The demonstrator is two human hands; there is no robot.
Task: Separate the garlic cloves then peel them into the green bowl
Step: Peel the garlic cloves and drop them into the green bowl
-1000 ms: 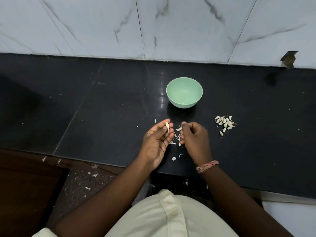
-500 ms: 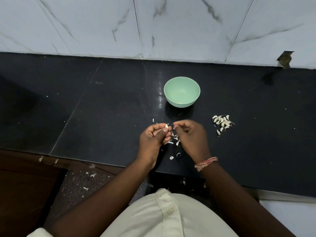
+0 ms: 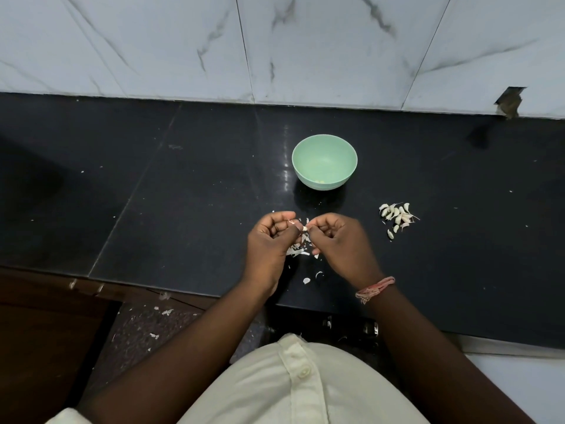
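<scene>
The left hand [image 3: 270,244] hovers over the front of the dark desk [image 3: 183,194], fingers curled in toward the palm, thumb and forefinger pinching one end of a small garlic clove [image 3: 304,228]. The clove sits right between the two hands, pale and mostly hidden by the fingertips, so I cannot tell how much skin is left on it. Just beneath it, a scatter of papery white peels [image 3: 298,250] lies on the desk, thin and curled, with a couple of loose flakes nearer the front edge.

The right hand [image 3: 339,244] mirrors the left: fingers folded, thumb and forefinger nipping the other end of the same clove, knuckles nearly touching the left hand's. A pinkish thread band [image 3: 374,289] is wound round that wrist.

Beyond the hands, toward the wall, stands the green bowl [image 3: 324,162], round, smooth and matte, well apart from the fingers; a little pale garlic shows at the bottom near its front wall. Farther right, a small heap of unpeeled cloves [image 3: 396,217] rests on the desk, curved and off-white, with wispy skins sticking out, clear of the right hand.

The desk is polished black stone, glossy enough to catch light beside the bowl. Behind it rises a white marble-veined tile wall [image 3: 305,47].
</scene>
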